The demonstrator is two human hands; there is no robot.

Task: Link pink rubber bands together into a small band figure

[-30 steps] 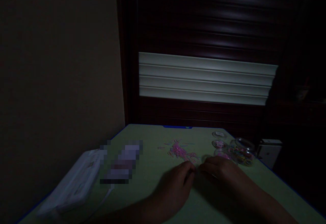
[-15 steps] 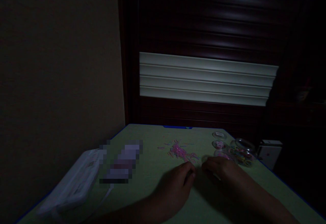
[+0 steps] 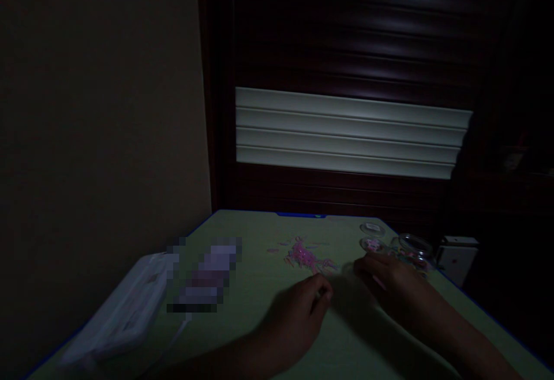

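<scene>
My left hand (image 3: 298, 316) rests on the green bench (image 3: 259, 288), its fingers curled together with thumb and forefinger pinched near the tips; the light is too dim for me to tell whether anything small sits between them. My right hand (image 3: 389, 285) lies to the right of it, fingers (image 3: 366, 267) loosely spread and flat toward the bench, gripping nothing I can make out. The pink bead pile (image 3: 305, 256) lies just ahead of my left fingertips, slightly away from me, strung out in a loose streak running left to right. The left hand is the nearer one to it; the right sits closer to the clear jar (image 3: 411, 253) and the small round lids (image 3: 372, 237) at the bench's right edge. A white case (image 3: 125, 311) lies far left
</scene>
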